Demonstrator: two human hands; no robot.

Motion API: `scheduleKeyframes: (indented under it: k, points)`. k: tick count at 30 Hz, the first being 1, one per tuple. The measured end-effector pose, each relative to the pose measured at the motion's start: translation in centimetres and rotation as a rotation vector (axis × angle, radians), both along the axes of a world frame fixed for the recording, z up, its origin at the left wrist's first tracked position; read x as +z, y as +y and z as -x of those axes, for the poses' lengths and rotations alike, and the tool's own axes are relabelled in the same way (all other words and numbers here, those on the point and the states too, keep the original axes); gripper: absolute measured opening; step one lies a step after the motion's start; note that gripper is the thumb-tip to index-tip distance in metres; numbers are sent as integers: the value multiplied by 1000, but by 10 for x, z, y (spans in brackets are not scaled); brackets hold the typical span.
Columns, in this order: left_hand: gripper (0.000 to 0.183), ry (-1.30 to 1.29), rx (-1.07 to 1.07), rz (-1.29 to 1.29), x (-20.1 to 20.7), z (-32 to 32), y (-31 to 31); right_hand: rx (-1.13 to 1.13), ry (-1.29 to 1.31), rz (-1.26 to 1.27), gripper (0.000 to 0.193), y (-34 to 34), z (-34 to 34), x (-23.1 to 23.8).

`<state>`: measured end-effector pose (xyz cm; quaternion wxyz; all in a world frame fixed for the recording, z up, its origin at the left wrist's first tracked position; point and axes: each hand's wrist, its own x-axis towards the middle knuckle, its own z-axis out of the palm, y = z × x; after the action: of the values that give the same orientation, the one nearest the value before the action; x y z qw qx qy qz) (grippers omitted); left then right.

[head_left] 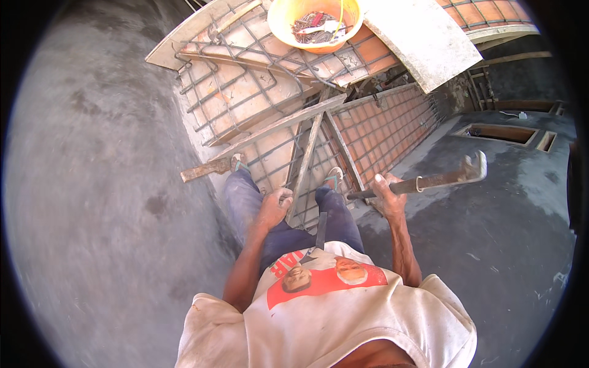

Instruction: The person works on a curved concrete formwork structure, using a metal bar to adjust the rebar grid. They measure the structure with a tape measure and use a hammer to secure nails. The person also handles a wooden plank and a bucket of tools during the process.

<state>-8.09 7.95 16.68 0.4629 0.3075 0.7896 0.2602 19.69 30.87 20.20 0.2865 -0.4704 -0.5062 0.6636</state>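
My right hand (388,196) is wrapped round the dark shaft of a long rusty metal bar with a bent, hooked end (451,178). The bar lies roughly level and points right, with a ring partway along it. My left hand (277,207) is curled in front of my left thigh, its fingers drawn together. Whether anything small is in those fingers is hidden. Close by that hand, a narrow wooden strip (305,162) slants upward over a grid of reinforcing bars (261,161). My feet in sandals stand on the grid and boards.
Ahead, a yellow bucket (278,23) holds what look like nails and a white-handled tool. A pale board (423,46) lies to its right. A wooden batten (270,127) crosses ahead of my feet. Grey walls flank me, the right one with a framed opening (500,133).
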Motion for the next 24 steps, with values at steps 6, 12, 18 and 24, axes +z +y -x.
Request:
scheduleKeyframes:
  k: [6, 12, 18, 24]
  points:
    - [29, 43, -51, 33, 5, -25, -3, 111, -406, 23, 42, -2, -9, 31]
    - [49, 549, -40, 154, 28, -5, -9, 368, -397, 134, 35, 18, 33, 64]
    - [104, 498, 263, 352, 14, 18, -9, 589, -495, 232, 33, -10, 12, 12]
    - [120, 406, 285, 587, -31, 33, 16, 624, -698, 196, 36, -16, 58, -26]
